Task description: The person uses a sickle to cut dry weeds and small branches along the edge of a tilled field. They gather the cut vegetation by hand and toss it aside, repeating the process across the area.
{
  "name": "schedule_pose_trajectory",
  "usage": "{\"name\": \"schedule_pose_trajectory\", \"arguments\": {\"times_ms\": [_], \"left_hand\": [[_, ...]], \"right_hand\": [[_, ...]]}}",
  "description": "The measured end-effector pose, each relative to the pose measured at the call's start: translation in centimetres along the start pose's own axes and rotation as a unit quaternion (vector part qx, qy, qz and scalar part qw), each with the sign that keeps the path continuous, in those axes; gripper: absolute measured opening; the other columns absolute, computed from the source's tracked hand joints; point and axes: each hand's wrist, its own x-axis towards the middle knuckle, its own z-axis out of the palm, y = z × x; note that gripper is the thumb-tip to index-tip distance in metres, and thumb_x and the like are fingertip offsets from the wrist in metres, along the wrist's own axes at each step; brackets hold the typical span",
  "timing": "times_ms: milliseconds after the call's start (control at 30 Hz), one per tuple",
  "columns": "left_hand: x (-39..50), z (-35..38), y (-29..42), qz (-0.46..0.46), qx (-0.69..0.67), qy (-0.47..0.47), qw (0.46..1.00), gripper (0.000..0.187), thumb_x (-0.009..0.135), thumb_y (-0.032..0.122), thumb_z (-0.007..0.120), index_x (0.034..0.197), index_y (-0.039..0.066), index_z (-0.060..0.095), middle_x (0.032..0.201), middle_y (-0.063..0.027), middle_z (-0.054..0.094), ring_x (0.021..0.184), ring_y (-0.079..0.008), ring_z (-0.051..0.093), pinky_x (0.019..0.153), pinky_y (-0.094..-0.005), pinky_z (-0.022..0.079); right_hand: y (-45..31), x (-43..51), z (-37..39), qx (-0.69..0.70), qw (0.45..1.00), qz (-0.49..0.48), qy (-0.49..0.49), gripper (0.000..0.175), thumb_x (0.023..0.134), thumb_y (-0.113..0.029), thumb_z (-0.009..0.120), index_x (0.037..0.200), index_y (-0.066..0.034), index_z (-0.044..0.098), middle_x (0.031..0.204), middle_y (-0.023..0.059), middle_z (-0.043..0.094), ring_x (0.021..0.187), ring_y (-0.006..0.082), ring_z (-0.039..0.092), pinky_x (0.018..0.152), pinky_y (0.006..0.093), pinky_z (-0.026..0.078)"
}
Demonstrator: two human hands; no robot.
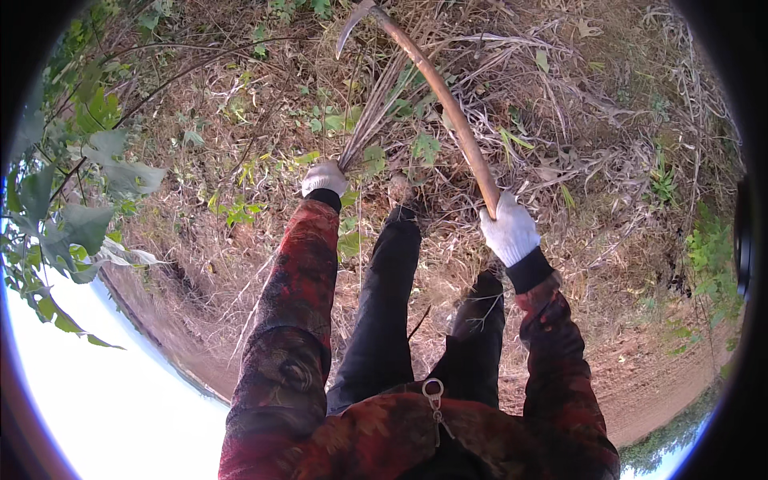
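My left hand point(324, 179), in a white knit glove, is closed around a bundle of long dry stalks point(375, 114) that fan out away from me. In my right hand point(510, 228), gloved the same way, is the end of a long, bent wooden handle. It belongs to a sickle point(450, 99), whose curved metal blade point(351, 27) lies at the top of the view, beyond the stalks and pointing left. The fingers of both hands are partly hidden by the gloves' backs.
Dry grass and fallen stalks point(540, 156) cover the sloping ground around my legs point(390, 300). Leafy green branches point(84, 222) hang at the left. More green plants point(714, 258) grow at the right edge, with bare reddish soil point(648, 372) at the lower right.
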Motion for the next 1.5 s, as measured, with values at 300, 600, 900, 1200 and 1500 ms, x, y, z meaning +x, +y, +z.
{"name": "schedule_pose_trajectory", "arguments": {"times_ms": [300, 600, 900, 1200, 1500], "left_hand": [[0.4, 1.6, -1.5, -0.028, 0.019, -0.042, 0.999, 0.024, 0.085, 0.022, 0.056, 0.104, 0.008, 0.064, 0.1, -0.0168, 0.067, 0.093, -0.0323, 0.065, 0.08, -0.0419, 0.053], [-5.4, 7.9, 4.8, 0.021, 0.013, -0.08, 0.996, 0.072, 0.082, 0.041, 0.058, 0.14, 0.017, 0.023, 0.13, -0.0158, 0.043, 0.115, -0.0321, 0.051, 0.09, -0.0426, 0.047], [7.2, 9.0, 10.6, -0.005, 0.055, -0.002, 0.998, 0.132, 0.061, 0.077, 0.063, 0.147, 0.008, -0.009, 0.153, -0.0246, 0.005, 0.141, -0.0329, 0.016, 0.11, -0.0484, 0.023], [5.9, 17.4, 13.1, -0.003, -0.216, -0.169, 0.962, 0.05, 0.077, 0.042, 0.062, 0.104, 0.0, 0.063, 0.073, -0.0122, 0.066, 0.06, -0.0215, 0.064, 0.055, -0.0353, 0.053], [-4.2, 11.5, 6.2, 0.054, -0.135, -0.08, 0.986, 0.048, 0.083, 0.042, 0.054, 0.105, 0.0, 0.062, 0.088, -0.0203, 0.067, 0.084, -0.0343, 0.066, 0.076, -0.0444, 0.053]], "right_hand": [[11.0, 5.0, -1.3, -0.152, 0.974, 0.132, -0.108, 0.039, 0.084, -0.03, 0.062, 0.109, -0.0031, 0.05, 0.085, 0.0205, 0.065, 0.076, 0.0365, 0.065, 0.069, 0.0473, 0.052], [14.0, -11.6, -1.4, -0.188, 0.953, 0.197, -0.134, 0.04, 0.082, -0.03, 0.062, 0.112, -0.0072, 0.047, 0.082, 0.0211, 0.065, 0.071, 0.039, 0.065, 0.063, 0.0509, 0.052], [13.6, -3.9, 2.4, -0.163, 0.975, 0.083, -0.126, 0.044, 0.083, -0.031, 0.062, 0.118, -0.0084, 0.048, 0.071, 0.0157, 0.064, 0.063, 0.0331, 0.065, 0.057, 0.044, 0.053], [10.2, -1.9, 5.2, 0.093, 0.981, 0.168, 0.007, 0.037, 0.08, -0.028, 0.067, 0.109, -0.0085, 0.055, 0.075, 0.0172, 0.065, 0.065, 0.0358, 0.065, 0.061, 0.0432, 0.054], [18.1, -1.4, -2.4, -0.139, 0.969, 0.169, -0.118, 0.03, 0.085, -0.03, 0.06, 0.102, -0.0058, 0.053, 0.077, 0.0174, 0.065, 0.07, 0.0364, 0.064, 0.064, 0.0465, 0.052]]}}
